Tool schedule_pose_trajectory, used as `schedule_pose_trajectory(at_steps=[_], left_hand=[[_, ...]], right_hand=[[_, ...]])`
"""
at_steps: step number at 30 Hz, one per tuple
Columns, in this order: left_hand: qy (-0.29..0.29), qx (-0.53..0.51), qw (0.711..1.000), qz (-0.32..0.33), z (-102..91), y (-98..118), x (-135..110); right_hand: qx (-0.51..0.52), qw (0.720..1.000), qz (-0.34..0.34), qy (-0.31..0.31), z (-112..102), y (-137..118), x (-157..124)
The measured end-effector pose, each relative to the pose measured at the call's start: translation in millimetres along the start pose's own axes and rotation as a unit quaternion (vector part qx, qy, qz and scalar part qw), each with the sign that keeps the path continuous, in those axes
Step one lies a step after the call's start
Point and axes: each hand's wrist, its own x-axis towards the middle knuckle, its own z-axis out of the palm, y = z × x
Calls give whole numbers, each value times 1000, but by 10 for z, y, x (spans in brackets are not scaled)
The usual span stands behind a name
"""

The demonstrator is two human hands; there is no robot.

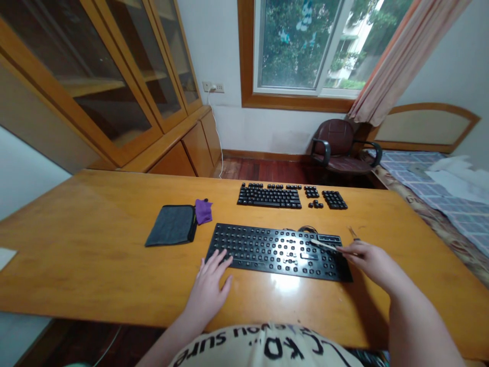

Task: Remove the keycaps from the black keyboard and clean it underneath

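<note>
Black board (252, 248) on desk (107, 278), both hands on or over it

Position: the board lies flat near the person, its rows of small switches facing up. Glare falls across its middle and onto the wood in front (some detail is washed out there).

Left hand (210, 278): palm down at the board's near left corner, fingers spread and resting on it, covering that corner. It grips nothing visible.

Right hand (369, 261): at the board's right edge, fingers pinched narrow around a pale stick (324, 246), which slants left over the board (whether its tip touches the switches, I cannot tell). A thin wire piece (352, 233) lies just beyond this hand.

Surroundings: black keys (269, 197) are set out beyond the board in keyboard order, number block at the right. A dark cable (306, 229) loops up behind the board's far edge, between board and keys. Left of the board lies a grey pouch (171, 226), with a purple cloth (204, 211) against its right side; both are apart from the hands. A white item (5, 258) sits at the desk's left end (cut off by the view).

Beyond the desk: a cabinet (178, 120) at left, a chair (338, 140) below the window (294, 46), and a bed (416, 165) at right.
</note>
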Motion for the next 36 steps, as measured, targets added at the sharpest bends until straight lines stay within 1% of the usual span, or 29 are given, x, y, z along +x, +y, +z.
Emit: schedule_pose_trajectory(at_steps=[1, 2, 4, 5, 6, 9, 10, 14, 16, 18, 21, 25, 28, 36], left_hand=[[0, 1, 1000, 0, -3, 1, 1], [1, 2, 1000, -1, -7, 2, 1], [5, 4, 1000, 0, -12, 3, -1], [6, 4, 1000, 0, -13, 3, -4], [6, 4, 1000, 1, -12, 1, -6], [4, 6, 1000, 0, -6, -2, -15], [5, 8, 1000, 0, -4, -2, -16], [9, 18, 1000, 2, -2, 1, -17], [9, 23, 1000, 3, 0, 2, -17], [9, 24, 1000, 4, 1, 1, -18], [10, 22, 1000, 4, -4, 5, -18], [6, 17, 1000, 3, -22, 24, -11], [6, 15, 1000, 5, -37, 37, -5], [1, 19, 1000, 2, -40, 37, -11]], right_hand=[[-5, 1000, 2, 2, -5, -1, 3], [-23, 999, 25, 28, -9, -3, 3], [-56, 990, 78, 107, -9, -23, -2], [-53, 987, 83, 131, -3, -45, -5], [-36, 988, 69, 135, 9, -78, -7], [48, 996, -17, 73, 98, -248, -8], [67, 996, -33, 54, 143, -326, -10], [107, 994, -28, -1, 344, -686, -43], [117, 993, -28, -15, 416, -856, -67], [116, 992, -45, -28, 456, -1003, -77], [87, 993, -61, -49, 475, -1171, -46], [35, 997, -48, -53, 488, -1310, 35], [25, 997, -50, -45, 517, -1379, 60], [5, 996, -64, -58, 632, -1524, -44]])
